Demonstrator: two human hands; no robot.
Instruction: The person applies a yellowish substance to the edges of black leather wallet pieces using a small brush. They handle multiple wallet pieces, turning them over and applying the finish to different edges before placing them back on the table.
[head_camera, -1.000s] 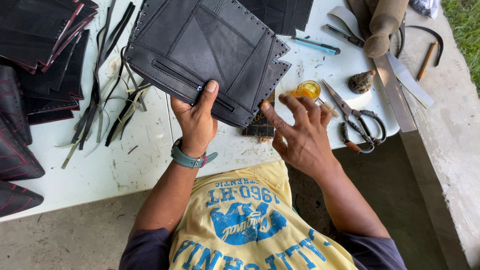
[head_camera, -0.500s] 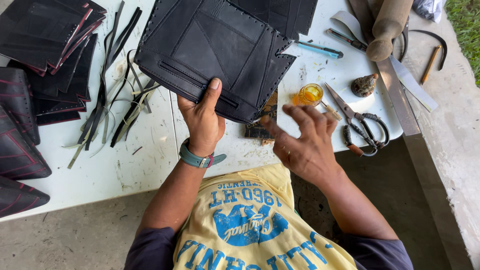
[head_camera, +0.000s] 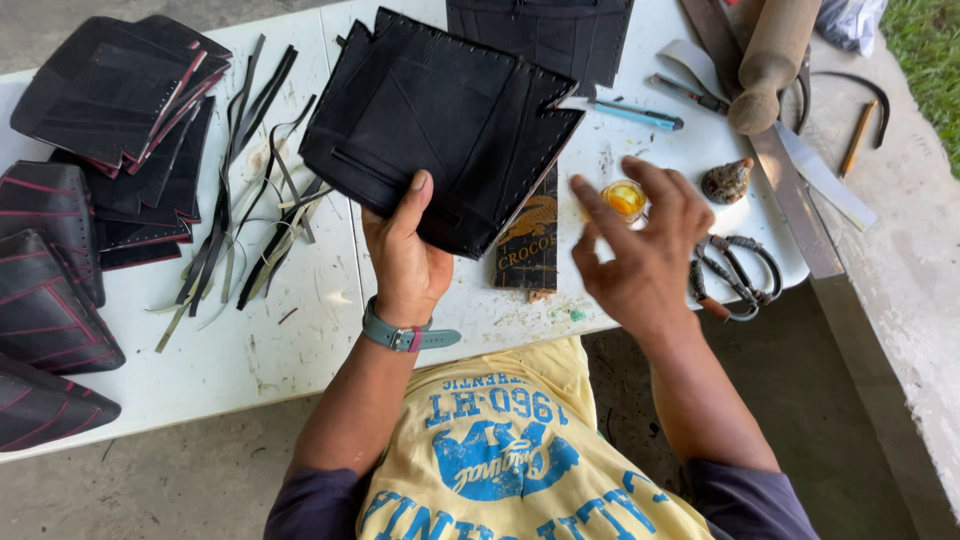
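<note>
My left hand (head_camera: 408, 258) grips the near edge of a black leather piece (head_camera: 440, 125) with punched stitch holes along its edges, held just above the white table (head_camera: 270, 350). My right hand (head_camera: 640, 255) hovers to its right with fingers spread and nothing in it, close to a small jar of yellow glue (head_camera: 626, 199). A dark rectangular block (head_camera: 528, 240) lies on the table between the two hands. A teal watch sits on my left wrist.
Stacks of black leather pieces (head_camera: 110, 100) and thin leather strips (head_camera: 235, 230) lie at the left. Scissors (head_camera: 735, 275), a blue-handled knife (head_camera: 635, 113), a wooden mallet (head_camera: 770, 60), a shell-like object (head_camera: 727, 182) and a metal ruler (head_camera: 790, 175) lie at the right.
My right hand has let go of the leather piece's right side and drawn back to the right, near the glue jar. My left hand keeps hold of the piece.
</note>
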